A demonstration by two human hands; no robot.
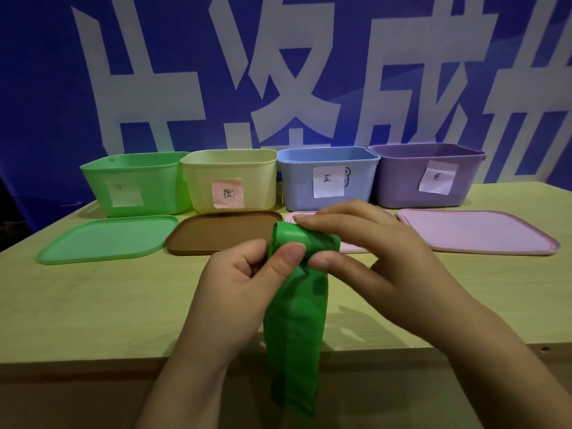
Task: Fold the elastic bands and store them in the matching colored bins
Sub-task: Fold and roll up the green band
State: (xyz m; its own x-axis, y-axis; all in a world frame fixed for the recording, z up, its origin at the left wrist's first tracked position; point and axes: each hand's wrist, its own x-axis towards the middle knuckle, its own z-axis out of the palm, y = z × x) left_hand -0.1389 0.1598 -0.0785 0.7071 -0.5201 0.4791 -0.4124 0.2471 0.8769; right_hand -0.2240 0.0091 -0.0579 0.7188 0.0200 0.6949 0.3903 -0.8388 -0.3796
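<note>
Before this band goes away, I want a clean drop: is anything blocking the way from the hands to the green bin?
Nothing visible does. The green band is held by both hands, left and right. The green bin stands open at far left, with its green lid lying flat on the table in front of it, low enough to pass over.

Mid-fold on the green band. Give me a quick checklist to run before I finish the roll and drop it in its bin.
1. Both hands on the band: ok. The left hand and right hand pinch the green band at its rolled top.
2. Fold finished: not ok. A long tail hangs past the table edge.
3. Matching bin open: ok. The green bin stands far left with its green lid lying in front.
4. Path to that bin: ok. Only flat lids lie between.
5. Bin contents: cannot tell. The inside is hidden.
</note>
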